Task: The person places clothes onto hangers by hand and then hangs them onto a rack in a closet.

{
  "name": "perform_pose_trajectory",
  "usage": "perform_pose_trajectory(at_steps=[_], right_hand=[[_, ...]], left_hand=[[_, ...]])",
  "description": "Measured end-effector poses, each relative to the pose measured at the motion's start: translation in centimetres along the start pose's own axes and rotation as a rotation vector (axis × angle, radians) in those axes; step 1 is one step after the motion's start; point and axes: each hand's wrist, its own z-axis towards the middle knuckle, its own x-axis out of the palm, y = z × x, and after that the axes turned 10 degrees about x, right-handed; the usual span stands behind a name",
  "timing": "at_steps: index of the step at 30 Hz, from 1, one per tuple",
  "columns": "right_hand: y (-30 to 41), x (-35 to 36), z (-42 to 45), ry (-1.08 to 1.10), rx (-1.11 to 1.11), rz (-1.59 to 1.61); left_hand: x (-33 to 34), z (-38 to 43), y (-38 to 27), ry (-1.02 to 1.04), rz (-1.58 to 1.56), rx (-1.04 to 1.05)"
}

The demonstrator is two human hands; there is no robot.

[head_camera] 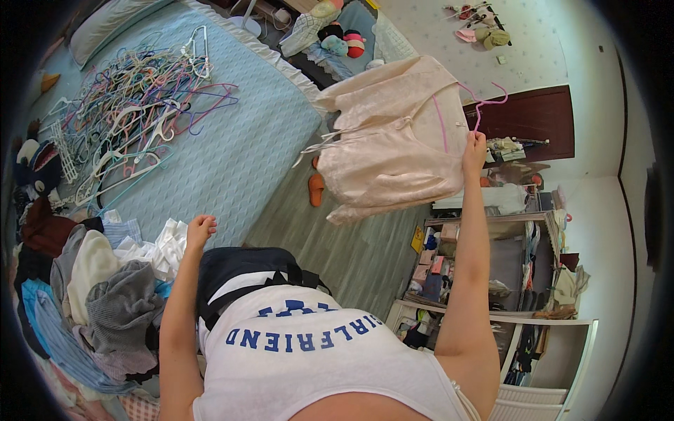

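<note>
My right hand (475,150), on an outstretched arm, grips a pink hanger (478,108) close to the base of its hook. From that hanger hangs a pale pink long-sleeved blouse (379,152) with thin ties at its front. My left hand (201,230) is raised over the edge of the bed, its fingers curled, with nothing seen in it. Beside it, white cloth (169,247) lies at the edge of a heap of clothes with a grey knit garment (124,302). A large tangle of coloured hangers (142,84) is spread over the blue bed cover (247,110).
An orange slipper (316,190) stands on the wooden floor (316,247) beside the bed. Open shelves (492,216) with boxes and clothes line the right side. Plush toys (39,163) sit at the bed's far left. A dark red door (547,123) is beyond the blouse.
</note>
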Motion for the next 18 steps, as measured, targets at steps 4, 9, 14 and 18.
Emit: perform_pose_trajectory(at_steps=[4,9,14,18], right_hand=[[-1.5,0.2,0.3,-0.029,-0.019,-0.003],[-2.2,0.3,0.2,-0.063,0.008,-0.044],[-2.1,0.3,0.2,-0.052,0.019,0.005],[-2.8,-0.5,0.1,-0.032,0.055,0.059]], left_hand=[[-0.5,-1.0,-1.1,-0.051,-0.051,-0.036],[-1.0,0.2,-0.6,-0.060,0.032,0.088],[-0.3,1.5,-1.2,-0.041,0.021,0.198],[3.0,0.9,-7.5,0.041,0.069,0.144]])
